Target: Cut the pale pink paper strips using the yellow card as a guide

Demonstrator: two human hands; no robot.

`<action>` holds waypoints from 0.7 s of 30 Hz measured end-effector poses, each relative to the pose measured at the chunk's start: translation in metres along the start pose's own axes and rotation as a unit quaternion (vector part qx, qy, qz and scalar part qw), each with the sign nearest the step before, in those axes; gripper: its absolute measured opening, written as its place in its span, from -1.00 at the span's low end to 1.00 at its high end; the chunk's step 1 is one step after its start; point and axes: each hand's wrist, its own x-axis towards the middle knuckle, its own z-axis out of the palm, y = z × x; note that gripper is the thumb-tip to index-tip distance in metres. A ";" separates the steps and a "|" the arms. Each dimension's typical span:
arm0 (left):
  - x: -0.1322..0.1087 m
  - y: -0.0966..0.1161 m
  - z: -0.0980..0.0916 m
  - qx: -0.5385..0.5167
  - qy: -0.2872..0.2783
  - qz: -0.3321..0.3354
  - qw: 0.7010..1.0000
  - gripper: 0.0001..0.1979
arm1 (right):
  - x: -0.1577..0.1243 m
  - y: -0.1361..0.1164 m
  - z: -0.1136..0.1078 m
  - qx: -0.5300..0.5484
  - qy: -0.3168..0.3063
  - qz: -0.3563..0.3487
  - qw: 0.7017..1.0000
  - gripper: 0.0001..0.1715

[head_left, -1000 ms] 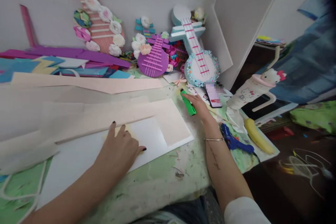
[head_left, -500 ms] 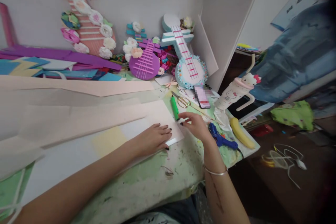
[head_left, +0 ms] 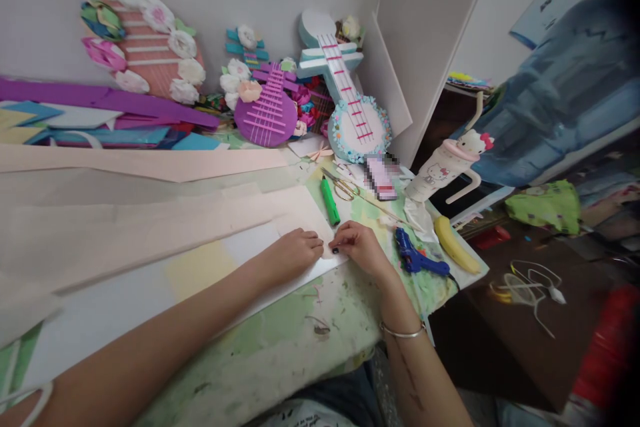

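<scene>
A long pale pink paper sheet [head_left: 235, 213] lies over a white sheet [head_left: 100, 310] on the table. My left hand [head_left: 293, 255] rests on its right end with bent fingers, the tips closed at the sheet's edge. Close beside it, my right hand [head_left: 361, 248] pinches the right edge of the same sheet between thumb and fingers; a silver bangle is on that wrist. Just beyond the fingers lies a green marker-like tool [head_left: 330, 200], its exact kind unclear. Gold-handled scissors [head_left: 346, 188] lie behind it. A blue glue gun [head_left: 420, 257] is to the right of my right hand.
Decorated lute-shaped crafts [head_left: 267, 110] stand along the wall. A phone [head_left: 381, 178], a tumbler [head_left: 443, 167] and a banana [head_left: 456, 245] sit at the table's right end. Coloured sheets [head_left: 100, 117] are stacked at the back left. Cables [head_left: 533, 290] lie beyond the table's right edge.
My right hand has moved down and left from beside the green tool to the sheet's edge, closing into a pinch. My left hand's fingers, flat and spread before, have curled in.
</scene>
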 end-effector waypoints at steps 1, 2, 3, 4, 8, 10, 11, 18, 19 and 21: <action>0.001 -0.001 0.000 0.002 0.000 0.004 1.000 -0.86 | 0.000 -0.001 0.000 -0.004 0.001 -0.006 1.000 -0.74; 0.001 -0.003 0.001 0.003 0.003 0.009 1.000 -0.85 | 0.000 -0.002 0.001 -0.009 0.002 -0.013 1.000 -0.74; 0.001 -0.003 0.001 0.004 0.007 0.012 1.000 -0.85 | 0.000 -0.003 0.001 -0.013 0.002 -0.020 1.000 -0.73; 0.000 -0.004 0.002 0.006 0.012 0.013 1.000 -0.85 | -0.001 -0.003 0.001 -0.013 0.003 -0.027 1.000 -0.73; -0.003 -0.005 0.004 0.012 0.035 0.015 0.999 -0.83 | -0.002 -0.004 0.001 0.020 0.002 -0.058 0.998 -0.76; -0.005 -0.005 0.004 0.013 0.048 0.018 0.999 -0.83 | -0.002 -0.004 0.000 0.038 -0.005 -0.071 0.997 -0.79; -0.005 -0.005 0.004 0.014 0.053 0.020 0.998 -0.83 | -0.001 -0.005 0.000 0.047 -0.009 -0.075 0.996 -0.80; -0.005 -0.004 0.003 0.024 0.084 0.049 0.995 -0.82 | -0.003 -0.008 -0.002 0.080 -0.025 -0.068 0.994 -0.83; -0.005 -0.003 0.003 0.026 0.089 0.054 0.994 -0.82 | -0.003 -0.008 -0.003 0.081 -0.025 -0.062 0.995 -0.83; -0.006 -0.003 0.002 0.030 0.097 0.061 0.993 -0.81 | -0.005 -0.007 -0.003 0.085 -0.024 -0.053 0.995 -0.86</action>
